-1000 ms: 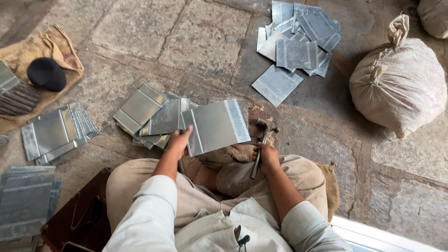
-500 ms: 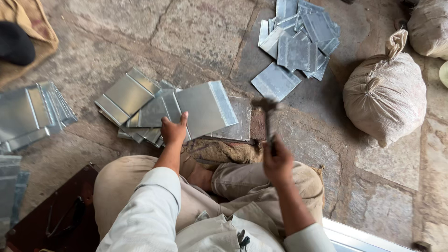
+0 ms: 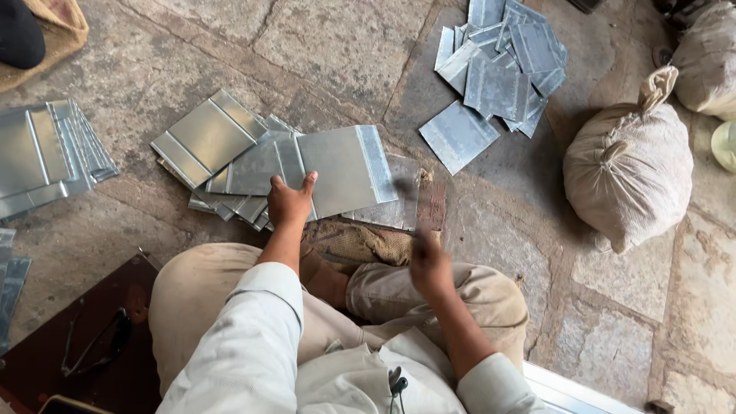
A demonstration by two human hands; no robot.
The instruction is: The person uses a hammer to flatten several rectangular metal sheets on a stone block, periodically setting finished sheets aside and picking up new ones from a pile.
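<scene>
Hammer (image 3: 410, 201) now blurred w/ motion over the sheet's right edge, where 0.5 s ago it stood raised & sharp; right hand (image 3: 429, 264) fisted round its handle. Left hand (image 3: 290, 203) stays pressed on the top metal sheet (image 3: 341, 169), fingers spread, sheet lying on the floor pile (image 3: 230, 165) in front of the knees.

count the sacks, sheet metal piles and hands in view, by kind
tied cloth sacks: 2, one whole, one cut off at the corner
sheet metal piles: 3, middle, top, left
hands: 2, left hand, right hand
total: 7
</scene>
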